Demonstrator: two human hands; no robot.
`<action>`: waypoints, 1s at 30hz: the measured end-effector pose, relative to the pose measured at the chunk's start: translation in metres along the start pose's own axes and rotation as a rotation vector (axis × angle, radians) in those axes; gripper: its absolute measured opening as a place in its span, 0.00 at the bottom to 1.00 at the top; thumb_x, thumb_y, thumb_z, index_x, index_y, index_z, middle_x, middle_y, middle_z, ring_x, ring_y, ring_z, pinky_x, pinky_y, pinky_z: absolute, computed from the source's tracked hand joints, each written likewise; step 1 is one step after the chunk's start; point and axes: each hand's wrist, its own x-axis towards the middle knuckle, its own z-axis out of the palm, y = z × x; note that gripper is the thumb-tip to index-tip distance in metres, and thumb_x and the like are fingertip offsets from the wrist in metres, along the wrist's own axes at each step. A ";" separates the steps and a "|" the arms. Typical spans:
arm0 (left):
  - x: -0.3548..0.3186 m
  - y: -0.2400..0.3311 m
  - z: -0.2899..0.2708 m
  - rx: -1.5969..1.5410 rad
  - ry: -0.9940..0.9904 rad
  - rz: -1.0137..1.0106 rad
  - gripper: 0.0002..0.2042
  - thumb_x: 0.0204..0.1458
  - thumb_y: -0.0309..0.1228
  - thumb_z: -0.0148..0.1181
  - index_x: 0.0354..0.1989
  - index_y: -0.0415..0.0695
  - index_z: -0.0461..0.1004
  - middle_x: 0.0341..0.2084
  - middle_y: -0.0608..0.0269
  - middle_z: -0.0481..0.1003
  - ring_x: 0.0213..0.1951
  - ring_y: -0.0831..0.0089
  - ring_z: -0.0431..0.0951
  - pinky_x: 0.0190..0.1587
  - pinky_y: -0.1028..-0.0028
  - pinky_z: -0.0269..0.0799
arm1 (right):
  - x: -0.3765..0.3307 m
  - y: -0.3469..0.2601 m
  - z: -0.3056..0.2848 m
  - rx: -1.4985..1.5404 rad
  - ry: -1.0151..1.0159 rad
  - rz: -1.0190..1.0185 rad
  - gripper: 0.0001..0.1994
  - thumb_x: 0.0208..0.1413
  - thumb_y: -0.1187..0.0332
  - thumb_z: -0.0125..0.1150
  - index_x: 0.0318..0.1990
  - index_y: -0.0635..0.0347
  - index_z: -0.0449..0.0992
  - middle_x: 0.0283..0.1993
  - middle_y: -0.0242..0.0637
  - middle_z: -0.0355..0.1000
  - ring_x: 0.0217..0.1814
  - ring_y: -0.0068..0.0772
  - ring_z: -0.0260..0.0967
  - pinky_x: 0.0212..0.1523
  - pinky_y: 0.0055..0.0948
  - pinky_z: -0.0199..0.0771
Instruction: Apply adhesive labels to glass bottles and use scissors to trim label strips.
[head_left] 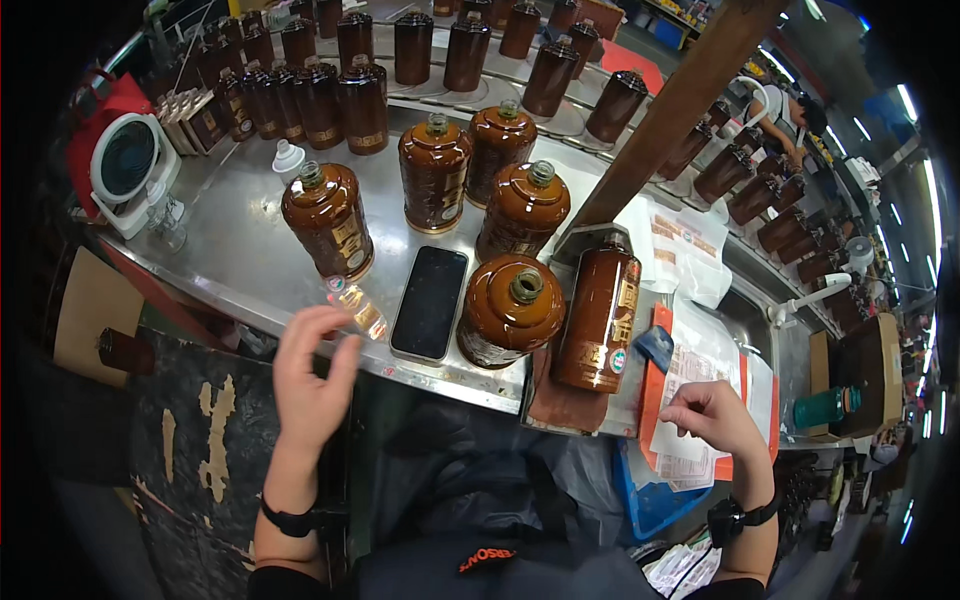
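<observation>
My left hand (312, 380) is at the front edge of the metal table, thumb and fingers apart. Just beyond its fingertips lies a small shiny gold label strip (362, 310), beside a black phone (430, 302). My right hand (712, 415) is curled, fingertips pressed together, above printed label sheets (690, 462); whether anything is pinched there is hidden. Between my hands, a brown glass bottle (600, 322) with gold lettering and a small round sticker rests tilted on a reddish-brown block (565, 398). Close to the phone stands an uncapped brown bottle (510, 308).
Several more brown bottles (330, 225) stand on the table. A conveyor (505, 95) carrying bottles curves behind. A wooden post (670, 110) rises at centre right. At the left is a small fan (128, 160); a blue tray (665, 505) sits below the sheets. Another person (775, 110) works far right.
</observation>
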 end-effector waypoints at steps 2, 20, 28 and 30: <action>0.001 -0.002 -0.025 0.046 0.038 -0.034 0.08 0.53 0.19 0.54 0.42 0.38 0.72 0.39 0.61 0.72 0.42 0.74 0.72 0.46 0.77 0.67 | -0.002 0.008 -0.001 0.056 0.028 0.070 0.10 0.55 0.66 0.64 0.27 0.63 0.78 0.19 0.28 0.70 0.21 0.15 0.64 0.23 0.20 0.63; -0.024 0.106 0.159 0.009 -0.676 0.487 0.40 0.43 0.36 0.69 0.64 0.39 0.54 0.65 0.34 0.45 0.66 0.35 0.48 0.64 0.49 0.51 | 0.097 0.106 -0.015 -0.567 0.336 -0.306 0.29 0.38 0.65 0.74 0.53 0.56 0.73 0.50 0.46 0.69 0.54 0.51 0.64 0.54 0.42 0.66; -0.032 0.084 0.187 -0.079 -0.446 0.054 0.46 0.41 0.23 0.68 0.69 0.39 0.46 0.64 0.47 0.57 0.63 0.59 0.61 0.63 0.66 0.58 | 0.091 0.100 -0.044 -0.138 0.294 -0.540 0.14 0.49 0.72 0.64 0.45 0.52 0.76 0.39 0.39 0.67 0.44 0.42 0.67 0.46 0.33 0.67; -0.030 0.087 0.188 -0.038 -0.407 0.090 0.42 0.41 0.24 0.69 0.67 0.39 0.53 0.59 0.50 0.66 0.59 0.61 0.68 0.59 0.67 0.63 | 0.077 0.126 -0.080 -0.025 0.426 -0.560 0.09 0.56 0.67 0.59 0.44 0.56 0.77 0.41 0.37 0.71 0.46 0.31 0.69 0.46 0.28 0.69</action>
